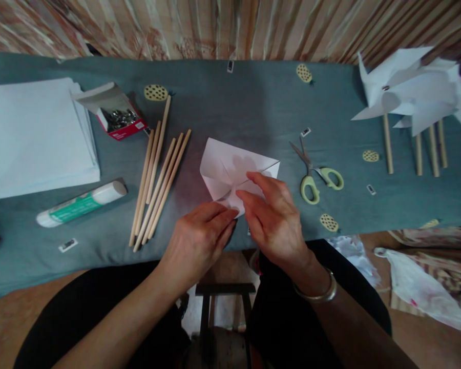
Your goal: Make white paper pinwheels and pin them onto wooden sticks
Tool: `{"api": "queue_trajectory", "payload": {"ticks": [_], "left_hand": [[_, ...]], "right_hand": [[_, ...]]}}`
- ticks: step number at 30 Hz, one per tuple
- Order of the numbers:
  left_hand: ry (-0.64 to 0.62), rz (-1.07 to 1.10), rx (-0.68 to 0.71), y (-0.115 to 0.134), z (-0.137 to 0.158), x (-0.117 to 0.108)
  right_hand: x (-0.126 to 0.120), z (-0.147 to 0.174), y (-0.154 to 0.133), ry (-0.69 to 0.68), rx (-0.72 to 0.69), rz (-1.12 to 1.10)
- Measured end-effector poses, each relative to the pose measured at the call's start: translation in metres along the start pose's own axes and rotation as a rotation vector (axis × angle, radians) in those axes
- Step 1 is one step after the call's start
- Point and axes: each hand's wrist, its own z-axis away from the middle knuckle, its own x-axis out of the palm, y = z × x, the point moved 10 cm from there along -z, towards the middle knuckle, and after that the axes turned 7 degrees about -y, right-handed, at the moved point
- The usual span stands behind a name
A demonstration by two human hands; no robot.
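Head view, paper (234,166): on table (261,113), between sticks (169,184) and scissors (310,167), partly curled.
Left hand (200,230): fingers narrow, pinching paper's near corner.
Right hand (274,218): at paper, fingers slightly parted; can't tell if gripping.
Pinwheels (407,95): far right.

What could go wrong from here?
The white paper might crease or tear where the left hand grips its near edge.

The scissors lie open to the right of the right hand; a sideways sweep could knock them.

The red box stands open; a bump might spill its shiny pieces.
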Motion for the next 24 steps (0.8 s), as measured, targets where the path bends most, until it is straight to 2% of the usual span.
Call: {"api": "queue_trajectory", "payload": {"ticks": [13, 24], "left_hand": [[-0.025, 0.022, -0.001, 0.000, -0.002, 0.001], [-0.065, 0.051, -0.026, -0.002, -0.003, 0.002]], "right_hand": [[0.003, -0.003, -0.006, 0.006, -0.063, 0.105], [0.017, -0.001, -0.015, -0.024, -0.107, 0.185]]}}
